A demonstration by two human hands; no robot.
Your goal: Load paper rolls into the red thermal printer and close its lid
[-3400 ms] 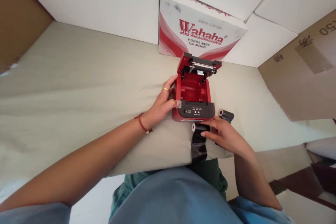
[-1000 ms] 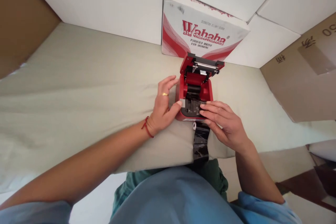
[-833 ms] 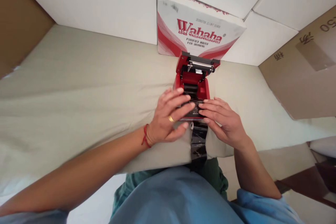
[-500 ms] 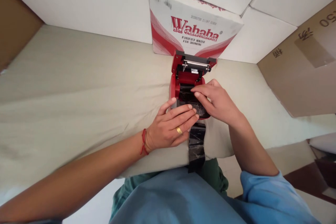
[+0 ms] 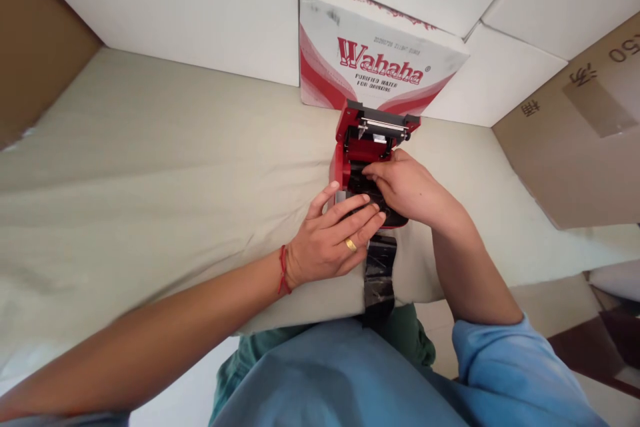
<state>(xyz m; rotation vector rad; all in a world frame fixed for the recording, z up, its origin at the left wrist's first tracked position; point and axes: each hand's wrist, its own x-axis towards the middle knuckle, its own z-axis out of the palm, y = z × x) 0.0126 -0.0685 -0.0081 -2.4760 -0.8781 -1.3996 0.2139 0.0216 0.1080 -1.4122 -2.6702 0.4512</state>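
A small red and black label printer (image 5: 336,170) stands with its lid (image 5: 383,121) raised; the inside of the lid shows a roller and metal bar. Black ribbon (image 5: 380,273) lies in the printer's body, comes out at the front and hangs over the table edge. My left hand (image 5: 335,233) lies with fingers stretched out across the printer's front and the ribbon, thumb at the left side. My right hand (image 5: 413,187) reaches in from the right, its bent fingers closed on the ribbon inside. The fingertips are partly hidden.
A white and red water carton (image 5: 385,70) stands just behind the printer. White boxes (image 5: 210,13) line the back. Brown cardboard boxes stand at the right (image 5: 575,140) and far left (image 5: 40,47). A pale cloth (image 5: 175,167) covers the table.
My right hand's fingers have bent further down into the printer, and its wrist has turned. My left hand stays across the front. The whole view has shifted slightly.
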